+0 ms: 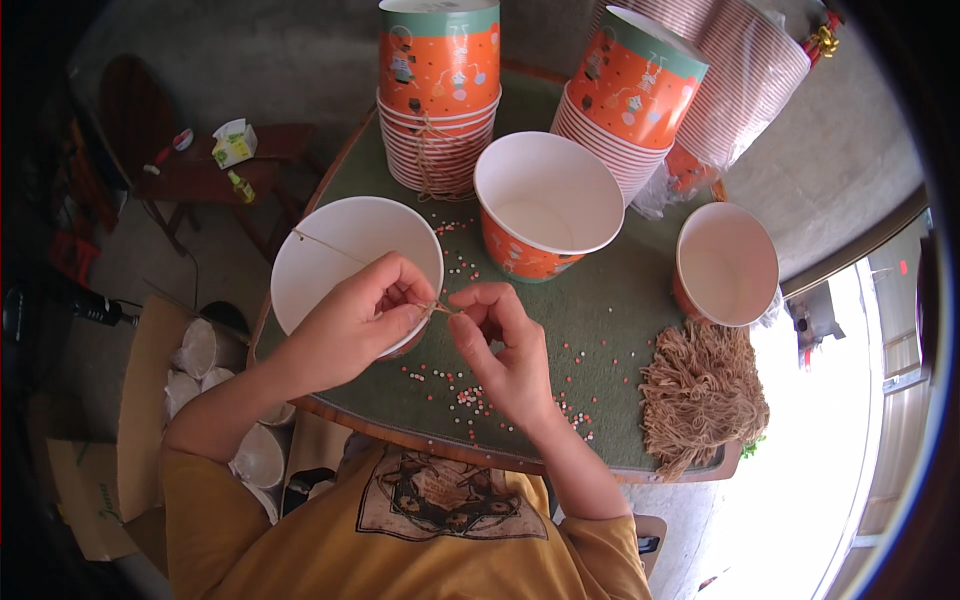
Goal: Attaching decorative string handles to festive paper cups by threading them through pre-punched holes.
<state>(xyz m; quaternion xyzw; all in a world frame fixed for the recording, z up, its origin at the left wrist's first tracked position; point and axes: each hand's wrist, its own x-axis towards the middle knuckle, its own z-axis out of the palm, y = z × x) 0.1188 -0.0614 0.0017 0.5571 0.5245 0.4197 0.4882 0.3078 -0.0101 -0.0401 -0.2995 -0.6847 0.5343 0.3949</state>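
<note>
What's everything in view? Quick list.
table: 1, green top, centre
open cups: 3, white inside, orange outside; one under the hands, one mid-table, one at right
cup stacks: 2 upright, orange, at the back; 1 bagged stack, leaning, back right
twine: 1 strand, tan, across the near cup to the fingers
twine pile: 1, tan, table's right edge
beads: many, red and white, scattered on the table
stool: 1, dark wood, left, with small items on it
cups on floor: several, pale, lower left
left hand: grip pinching twine
right hand: grip pinching twine
</note>
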